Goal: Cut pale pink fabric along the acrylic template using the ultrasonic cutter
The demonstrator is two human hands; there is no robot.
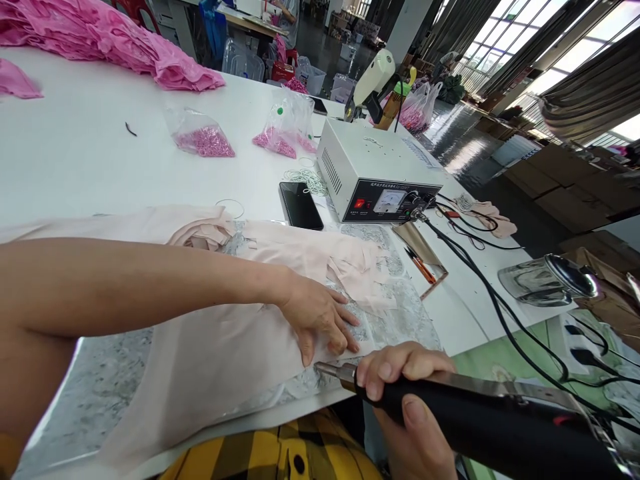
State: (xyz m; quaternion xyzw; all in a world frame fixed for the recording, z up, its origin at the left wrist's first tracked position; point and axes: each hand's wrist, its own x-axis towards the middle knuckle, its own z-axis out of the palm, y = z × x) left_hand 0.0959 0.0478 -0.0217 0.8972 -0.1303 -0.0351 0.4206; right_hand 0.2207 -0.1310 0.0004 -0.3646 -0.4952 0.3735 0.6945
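Note:
My left hand (325, 317) presses down on a pale pink piece of fabric (215, 360), palm low and fingers spread, so it is open. The fabric lies over a grey marble-patterned sheet (405, 320) on the table and hangs toward my lap. In my right hand (410, 373) is a black handheld tool (480, 413) with a slim metal tip. That tip points left, close to my left thumb at the fabric's near edge. Whether it touches the fabric, I cannot tell. More pale pink fabric pieces (357, 263) lie just beyond my left hand.
A white control box (385, 160) with a meter and black cables (480, 273) stands at the right. Near it are a phone (301, 205), bags of pink bits (205, 137), a tray with pens (420, 257) and a glass jar (543, 280). Bright pink fabric (100, 37) is heaped far left.

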